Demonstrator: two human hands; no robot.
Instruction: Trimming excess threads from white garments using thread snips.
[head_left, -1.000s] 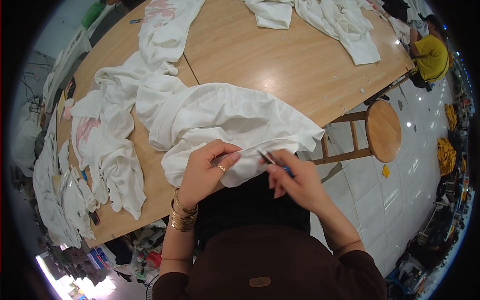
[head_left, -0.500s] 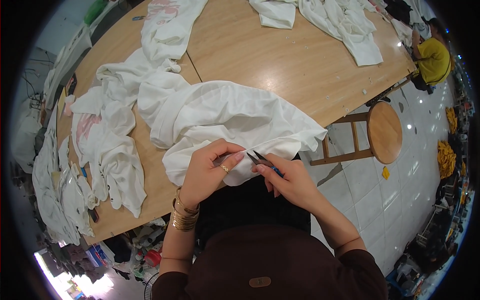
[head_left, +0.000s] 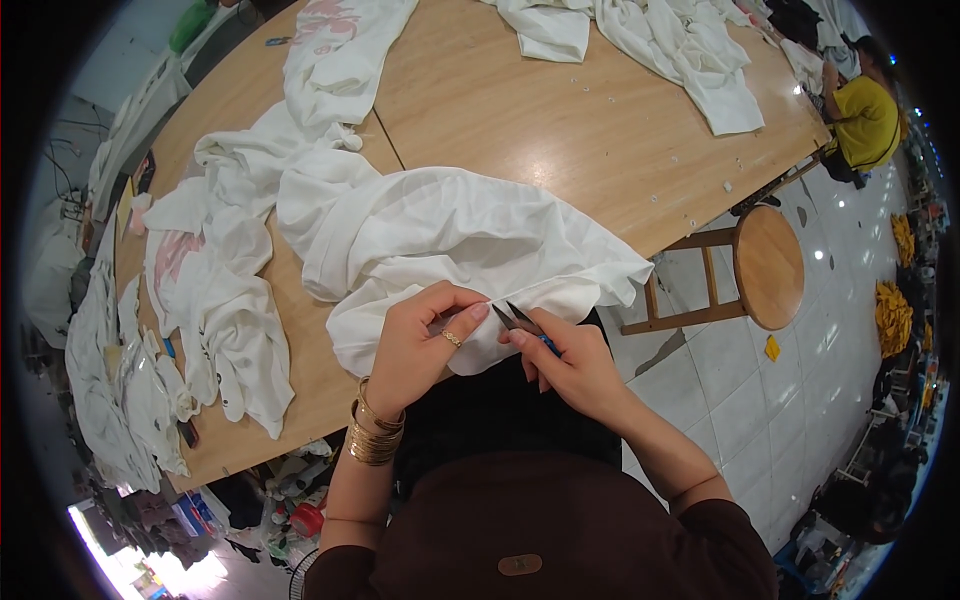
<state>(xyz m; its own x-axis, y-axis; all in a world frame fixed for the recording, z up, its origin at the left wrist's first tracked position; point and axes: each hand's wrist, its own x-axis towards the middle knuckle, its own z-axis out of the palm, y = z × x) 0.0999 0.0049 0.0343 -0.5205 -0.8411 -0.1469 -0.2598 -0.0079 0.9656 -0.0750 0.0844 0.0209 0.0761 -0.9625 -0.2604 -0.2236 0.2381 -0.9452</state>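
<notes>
A white garment [head_left: 440, 225] lies bunched on the near edge of the wooden table, part of it hanging toward my lap. My left hand [head_left: 436, 325] pinches its edge between thumb and forefinger; a ring and several gold bangles show on that side. My right hand [head_left: 570, 360] is closed round thread snips [head_left: 520, 320] with dark pointed blades and a blue grip. The blades are parted, and their tips point at the cloth edge just right of my left fingertips. Whether they touch the cloth, I cannot tell.
More white garments lie along the left of the table [head_left: 480, 110], some with pink prints [head_left: 180, 255], and others at the far side [head_left: 680, 60]. A round wooden stool [head_left: 768, 268] stands at the right on tiled floor. Beyond it sits a person in yellow [head_left: 868, 120].
Both hands stay almost in place at the cloth edge. The right hand and snips have shifted very slightly left. The garment keeps nearly the same shape.
</notes>
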